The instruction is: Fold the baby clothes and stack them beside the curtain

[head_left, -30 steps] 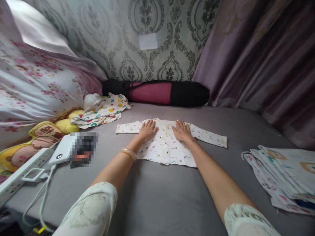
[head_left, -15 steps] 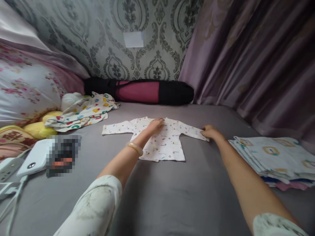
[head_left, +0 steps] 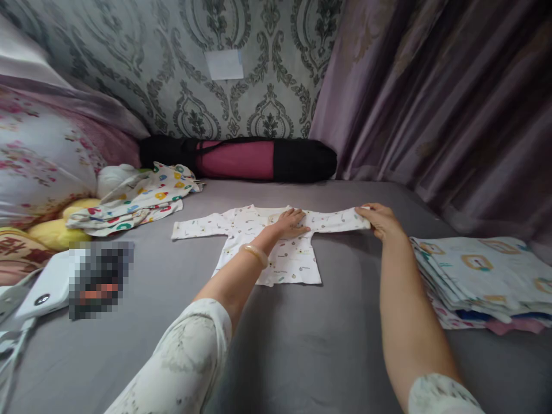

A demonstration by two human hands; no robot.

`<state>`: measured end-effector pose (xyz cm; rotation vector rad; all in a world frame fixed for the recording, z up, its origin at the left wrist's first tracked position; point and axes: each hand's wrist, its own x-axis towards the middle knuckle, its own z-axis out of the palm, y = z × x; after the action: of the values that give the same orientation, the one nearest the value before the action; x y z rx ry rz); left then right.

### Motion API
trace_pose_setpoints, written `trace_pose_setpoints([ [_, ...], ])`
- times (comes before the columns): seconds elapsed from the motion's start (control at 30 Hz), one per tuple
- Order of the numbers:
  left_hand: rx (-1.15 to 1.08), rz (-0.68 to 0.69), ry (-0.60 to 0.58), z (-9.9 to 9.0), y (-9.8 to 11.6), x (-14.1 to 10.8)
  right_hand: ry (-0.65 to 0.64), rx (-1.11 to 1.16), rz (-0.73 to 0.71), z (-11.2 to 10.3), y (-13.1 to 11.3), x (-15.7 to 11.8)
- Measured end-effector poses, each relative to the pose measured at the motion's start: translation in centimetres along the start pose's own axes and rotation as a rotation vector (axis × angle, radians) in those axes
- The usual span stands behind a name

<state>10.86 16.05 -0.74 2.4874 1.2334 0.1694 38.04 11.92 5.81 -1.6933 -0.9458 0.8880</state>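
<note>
A small white printed shirt [head_left: 284,259] lies spread on the grey sheet, with both sleeves stretched out to the sides. My left hand [head_left: 292,223] rests flat on its upper right chest, fingers apart, a pale bangle on the wrist. At the end of the right sleeve, my right hand [head_left: 379,219] pinches the cuff between thumb and fingers. The left sleeve lies flat with nothing touching it.
Folded cloths [head_left: 483,270] are stacked at the right. A patterned garment [head_left: 142,198] and yellow plush [head_left: 60,230] lie at the left, near a white power bank [head_left: 49,287] with cables. Behind is a black and pink roll bag [head_left: 237,159].
The right sleeve has been raised and straightened, my right hand moving up with its cuff. My left hand has slid to the right over the chest. The view has shifted slightly.
</note>
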Motion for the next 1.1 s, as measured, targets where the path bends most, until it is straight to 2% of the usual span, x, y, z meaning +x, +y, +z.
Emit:
trace_pose_setpoints([
  [0.17,0.033,-0.048,-0.061,-0.5,0.5,0.6,0.053,0.294,0.009,3.5,-2.6,-1.7],
  [0.3,0.079,-0.077,-0.107,-1.5,0.8,1.4,-0.047,0.445,-0.043,7.0,-4.4,-3.0],
  [0.43,0.086,-0.065,-0.121,-2.3,1.1,1.5,-0.125,0.511,-0.035,11.0,-4.9,-4.5],
  [0.57,0.050,-0.045,-0.061,-2.2,0.9,1.1,-0.175,0.489,0.011,14.0,-4.3,-5.6],
  [0.67,-0.001,-0.042,0.033,-2.0,0.1,0.2,-0.161,0.426,0.008,14.7,-4.0,-5.6],
  [0.77,-0.051,-0.111,0.191,-1.9,-1.1,-1.8,-0.138,0.381,-0.008,14.9,-4.0,-5.4],
  [0.83,-0.184,-0.186,0.315,-1.9,-2.0,-3.6,-0.133,0.349,-0.009,15.4,-4.0,-5.5],
  [0.9,-0.451,-0.270,0.438,-1.8,-2.6,-5.4,-0.135,0.305,-0.019,16.3,-4.1,-6.0],
  [0.97,-0.765,-0.352,0.512,-1.9,-2.9,-6.9,-0.158,0.255,-0.039,17.5,-4.0,-6.8],
  [1.03,-0.987,-0.388,0.540,-2.1,-2.9,-8.0,-0.262,0.227,-0.044,18.7,-3.9,-7.6],
  [1.1,-1.063,-0.422,0.565,-2.3,-2.7,-8.5,-0.428,0.226,-0.025,19.4,-3.7,-8.1],
])
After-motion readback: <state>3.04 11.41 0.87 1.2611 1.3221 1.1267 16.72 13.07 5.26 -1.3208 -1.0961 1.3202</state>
